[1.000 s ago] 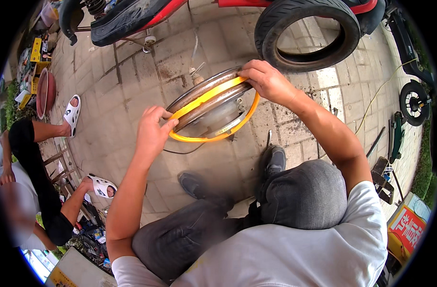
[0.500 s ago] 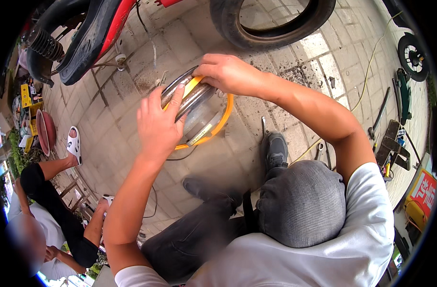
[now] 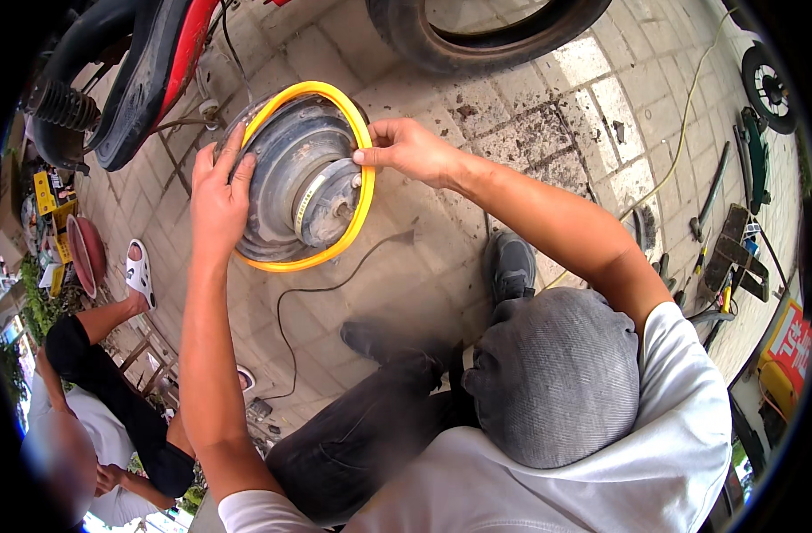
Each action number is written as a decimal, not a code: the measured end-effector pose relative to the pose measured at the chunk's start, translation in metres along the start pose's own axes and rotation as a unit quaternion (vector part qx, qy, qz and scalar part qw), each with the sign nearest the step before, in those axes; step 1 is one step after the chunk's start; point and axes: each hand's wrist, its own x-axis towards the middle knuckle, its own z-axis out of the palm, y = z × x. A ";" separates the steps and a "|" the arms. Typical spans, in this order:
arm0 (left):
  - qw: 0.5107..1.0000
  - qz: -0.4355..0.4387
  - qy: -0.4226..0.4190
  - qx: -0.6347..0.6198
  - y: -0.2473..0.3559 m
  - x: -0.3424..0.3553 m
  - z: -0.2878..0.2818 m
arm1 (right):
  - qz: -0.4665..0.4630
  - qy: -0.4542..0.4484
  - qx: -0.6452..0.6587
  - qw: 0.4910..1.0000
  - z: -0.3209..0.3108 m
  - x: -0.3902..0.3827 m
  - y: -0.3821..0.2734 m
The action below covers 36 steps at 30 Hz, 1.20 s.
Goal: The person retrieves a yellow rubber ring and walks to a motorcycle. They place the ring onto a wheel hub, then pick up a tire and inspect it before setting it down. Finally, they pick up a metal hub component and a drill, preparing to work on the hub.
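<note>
A dark, dusty hub-motor wheel (image 3: 277, 182) is held tilted in front of me, its flat side facing up. Around its edge runs a yellow rim band (image 3: 348, 242), and a paler label strip is on the raised hub. My left hand (image 3: 217, 200) grips the wheel's left edge, thumb on the near face and fingers stretched along the rim. On the far right edge my right hand (image 3: 415, 153) pinches the band and rim, with thumb on top and the other fingers partly hidden behind. A black cable (image 3: 280, 320) lies curved on the paving below the wheel.
A bare tyre (image 3: 477, 58) lies at the top. Upper left stands a red and black scooter (image 3: 170, 71). At left sits another person (image 3: 113, 391) beside a reddish basin (image 3: 84, 253). Hand tools and parts (image 3: 734, 258) lie at right, and my shoe (image 3: 510, 266) is close by.
The wheel has swung from edge-on to face-up and shifted left, so its yellow band now shows as a full ring. Both hands moved apart to opposite sides of it.
</note>
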 end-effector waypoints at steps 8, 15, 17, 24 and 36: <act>0.999 0.018 0.016 -0.044 0.017 -0.006 0.004 | 0.046 -0.020 -0.049 0.998 -0.001 -0.032 -0.011; 0.982 -0.030 0.029 -0.185 0.043 -0.034 -0.003 | 0.034 -0.138 -0.045 0.989 0.026 -0.073 0.033; 0.986 -0.015 0.012 -0.166 0.051 -0.047 -0.001 | 0.034 -0.113 -0.079 0.990 0.022 -0.082 0.048; 0.989 0.042 -0.035 -0.137 0.072 -0.086 -0.009 | -0.107 -0.079 -0.320 0.938 0.031 -0.100 0.081; 0.990 0.117 -0.071 -0.012 0.072 -0.137 -0.031 | -0.210 0.052 -0.327 0.920 0.028 -0.089 0.108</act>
